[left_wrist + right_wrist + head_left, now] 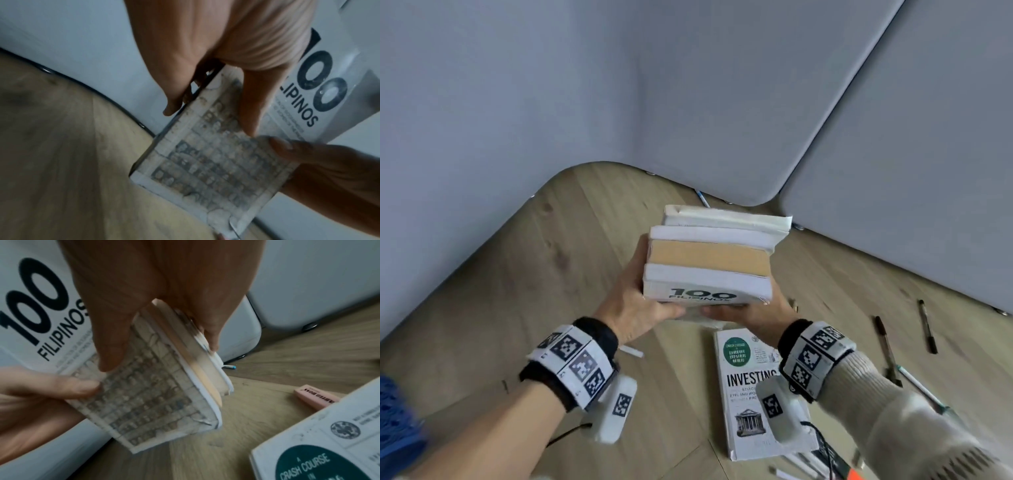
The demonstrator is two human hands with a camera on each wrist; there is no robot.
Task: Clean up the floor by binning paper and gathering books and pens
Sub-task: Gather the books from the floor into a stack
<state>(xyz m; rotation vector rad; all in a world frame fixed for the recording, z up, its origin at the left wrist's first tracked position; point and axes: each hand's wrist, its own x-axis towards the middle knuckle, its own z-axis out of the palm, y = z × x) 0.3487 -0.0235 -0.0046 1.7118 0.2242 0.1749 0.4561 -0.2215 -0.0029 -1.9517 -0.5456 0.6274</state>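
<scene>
Book stack [710, 257] between both hands [722, 310]

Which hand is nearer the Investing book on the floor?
Right. The right hand grips the book stack directly above the Investing book; the left hand grips the stack's other side, farther left of it.

Stacked books [709, 260] (four) held aloft
</scene>
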